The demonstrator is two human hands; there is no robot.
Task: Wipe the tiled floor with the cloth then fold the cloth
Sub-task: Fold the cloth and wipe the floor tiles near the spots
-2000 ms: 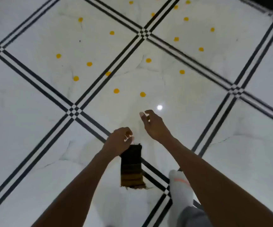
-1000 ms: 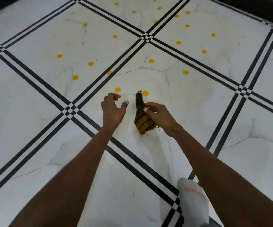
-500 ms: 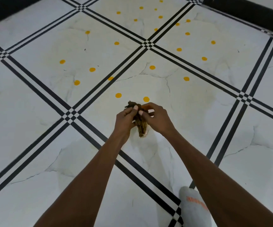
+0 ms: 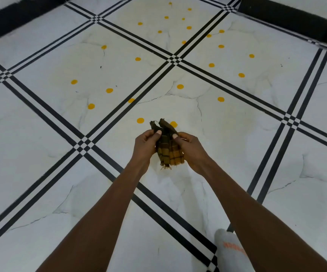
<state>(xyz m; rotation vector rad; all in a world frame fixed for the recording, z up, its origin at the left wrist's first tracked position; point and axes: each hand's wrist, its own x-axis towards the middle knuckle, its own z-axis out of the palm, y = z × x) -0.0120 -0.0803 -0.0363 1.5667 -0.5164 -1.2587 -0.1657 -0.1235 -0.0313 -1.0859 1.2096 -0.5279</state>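
Hanging between left hand point(image 4: 145, 143) and right hand point(image 4: 191, 147), both pinching it; cloth point(image 4: 168, 149).

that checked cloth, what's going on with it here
A person is standing over a white tiled floor and holding a small brown and yellow checked cloth up in the air with both hands. The left hand and the right hand each pinch its upper part between thumb and fingers, and its frayed lower edge hangs free. The cloth looks bunched, not neatly folded. Yellow dots mark the tiles ahead, and a white sock shows at the bottom right.
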